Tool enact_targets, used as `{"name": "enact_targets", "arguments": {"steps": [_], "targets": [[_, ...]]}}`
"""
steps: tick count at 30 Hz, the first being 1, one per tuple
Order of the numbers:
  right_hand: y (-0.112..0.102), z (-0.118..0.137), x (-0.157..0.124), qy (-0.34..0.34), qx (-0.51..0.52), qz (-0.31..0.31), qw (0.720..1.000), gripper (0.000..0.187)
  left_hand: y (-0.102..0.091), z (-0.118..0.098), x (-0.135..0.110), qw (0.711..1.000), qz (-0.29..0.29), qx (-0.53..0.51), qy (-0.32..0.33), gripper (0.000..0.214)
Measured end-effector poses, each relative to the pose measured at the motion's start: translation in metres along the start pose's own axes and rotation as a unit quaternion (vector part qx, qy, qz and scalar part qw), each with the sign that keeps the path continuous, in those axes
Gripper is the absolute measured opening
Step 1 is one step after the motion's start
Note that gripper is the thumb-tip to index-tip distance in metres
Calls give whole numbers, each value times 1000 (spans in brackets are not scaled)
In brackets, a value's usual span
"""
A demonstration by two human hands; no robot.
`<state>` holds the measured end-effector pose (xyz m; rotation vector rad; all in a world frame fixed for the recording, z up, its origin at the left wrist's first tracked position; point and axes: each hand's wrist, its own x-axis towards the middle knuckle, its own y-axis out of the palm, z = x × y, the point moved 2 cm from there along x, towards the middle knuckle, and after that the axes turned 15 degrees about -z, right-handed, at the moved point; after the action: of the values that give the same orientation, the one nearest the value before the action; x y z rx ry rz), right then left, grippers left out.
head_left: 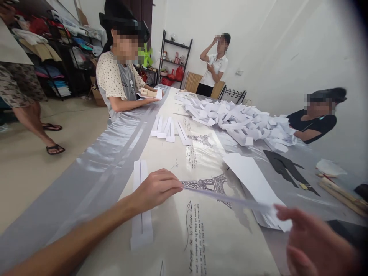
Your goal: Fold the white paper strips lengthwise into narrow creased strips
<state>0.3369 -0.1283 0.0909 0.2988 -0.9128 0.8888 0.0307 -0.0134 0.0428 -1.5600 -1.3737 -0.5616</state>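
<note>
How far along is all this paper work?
Seemingly done: a big heap of folded white paper pieces and a short row of folded white strips. In hand: a thin pale strip stretched between the left hand and the right hand. Apparently left: a stack of flat white sheets and a long white creased strip under the left hand.

white walls (287, 46), beige floor (77, 126), blk shelf (175, 57)

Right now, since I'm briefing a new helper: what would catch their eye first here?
A big heap of folded white paper pieces fills the table's far middle. Nearer, the left hand pinches a thin strip stretched toward the right hand, over an Eiffel Tower print.
</note>
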Motion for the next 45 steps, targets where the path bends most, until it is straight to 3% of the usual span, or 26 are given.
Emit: {"name": "enact_targets", "arguments": {"steps": [1,2,3,5,8,11,14,16,18,21,24,31,39,45], "targets": [[7,2,5,36,37,-46,998,47,0,-4,2,997,-20,-36,-59,8],[18,3,8,81,59,-48,994,49,1,-8,3,989,-36,-68,-124,7],[32,4,9,119,69,-18,990,46,3,-12,4,978,-31,-94,-185,7],[64,7,6,164,87,102,977,42,7,-20,4,954,-19,-135,-268,6],[106,3,0,214,89,187,955,17,13,-25,0,933,20,-155,-323,12],[133,-12,1,278,81,218,932,26,15,-19,-5,924,63,-135,-353,12],[153,-32,5,325,95,337,879,24,13,-5,-11,916,93,-90,-379,32],[162,-46,4,321,71,428,842,24,10,6,-15,931,90,6,-354,41],[167,-56,1,291,29,474,830,26,7,13,-19,951,86,134,-265,37],[169,-63,-8,212,-32,460,862,21,10,20,-26,955,122,248,-109,24],[165,-63,-18,140,-83,424,891,7,15,23,-33,946,161,276,-46,26],[163,-59,-30,76,-92,348,930,36,14,23,-34,947,156,278,-35,30],[169,-53,-32,194,29,308,931,44,12,26,-32,957,149,244,-46,29],[171,-49,-29,182,90,348,915,41,11,25,-29,963,141,225,-47,27]]}}
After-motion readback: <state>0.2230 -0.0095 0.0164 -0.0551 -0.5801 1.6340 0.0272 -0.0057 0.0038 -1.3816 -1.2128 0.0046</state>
